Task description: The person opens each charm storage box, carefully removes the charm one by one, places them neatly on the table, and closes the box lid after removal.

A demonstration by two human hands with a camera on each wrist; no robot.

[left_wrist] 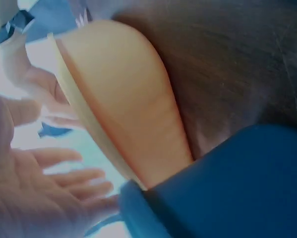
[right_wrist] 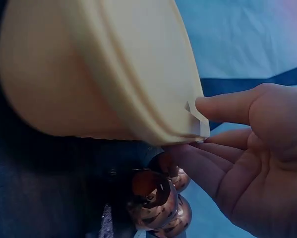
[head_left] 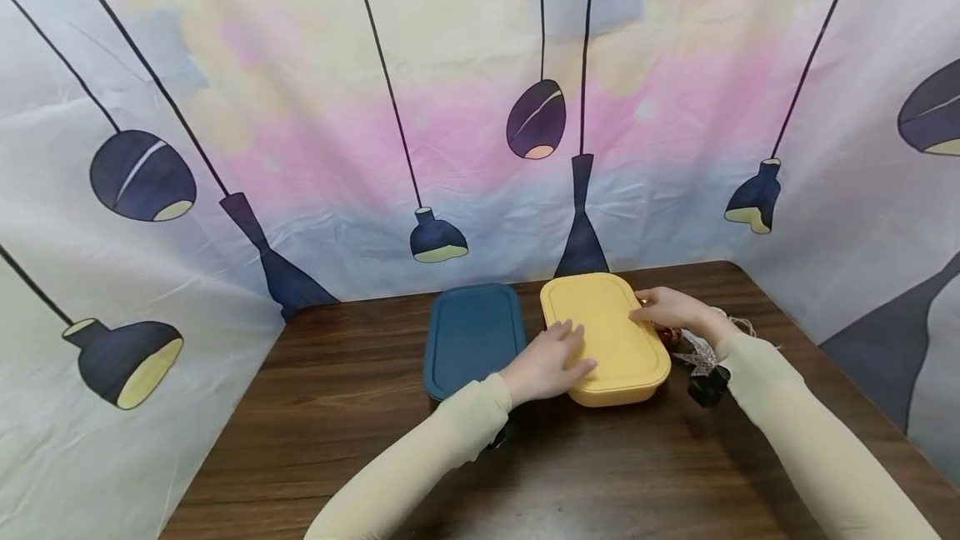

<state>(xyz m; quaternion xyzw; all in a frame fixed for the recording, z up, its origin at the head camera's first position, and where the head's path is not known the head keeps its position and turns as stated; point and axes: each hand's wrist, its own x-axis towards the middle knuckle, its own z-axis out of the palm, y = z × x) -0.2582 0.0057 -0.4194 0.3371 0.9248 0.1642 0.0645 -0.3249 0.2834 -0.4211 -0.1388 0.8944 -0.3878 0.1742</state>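
Observation:
A yellow lidded storage box (head_left: 603,327) stands on the wooden table, its lid on. My right hand (head_left: 675,308) pinches the lid's far right corner; in the right wrist view the thumb of that right hand (right_wrist: 260,148) lies on top and the fingers sit under the rim. Over the left part of the lid, my left hand (head_left: 546,363) is spread with loose fingers; whether it touches the lid I cannot tell. Beside it on the left is a blue lidded box (head_left: 474,336). Shiny copper-coloured balls (right_wrist: 155,201) lie just below my right hand.
Right of the yellow box, partly behind my right wrist, lie a glittery silver star (head_left: 699,352) and some pale string (head_left: 741,323). A printed cloth (head_left: 480,107) hangs behind the dark brown table (head_left: 337,407). The two boxes stand close together.

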